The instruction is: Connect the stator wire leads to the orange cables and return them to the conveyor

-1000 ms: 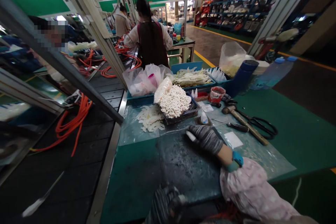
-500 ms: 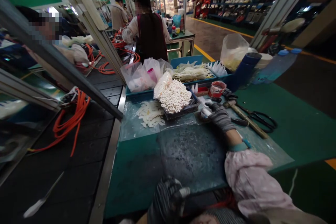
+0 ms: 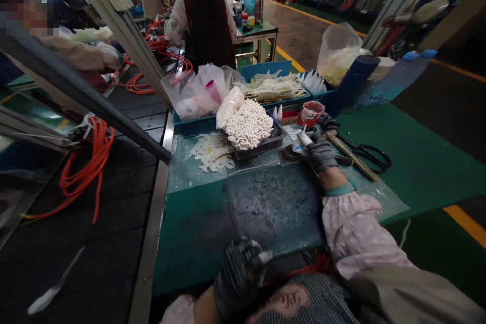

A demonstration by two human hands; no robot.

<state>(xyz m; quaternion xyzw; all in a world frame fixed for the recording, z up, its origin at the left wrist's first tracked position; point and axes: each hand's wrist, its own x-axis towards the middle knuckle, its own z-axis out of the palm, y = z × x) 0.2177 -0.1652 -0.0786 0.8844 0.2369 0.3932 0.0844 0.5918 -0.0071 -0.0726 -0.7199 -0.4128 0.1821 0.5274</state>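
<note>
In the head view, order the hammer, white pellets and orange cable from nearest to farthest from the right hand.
From the right hand:
1. Hammer, just to its right.
2. White pellets, ahead-left, in the tray.
3. Orange cable, far left, beyond the rail.

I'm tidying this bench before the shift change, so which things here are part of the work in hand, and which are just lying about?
Part of the work:
right hand, gripping a white tube
small white bottle, beside that hand
left hand, gloved, raised near the bench edge

Seemingly just lying about:
wooden-handled hammer
black-handled scissors
orange cable coil
</note>
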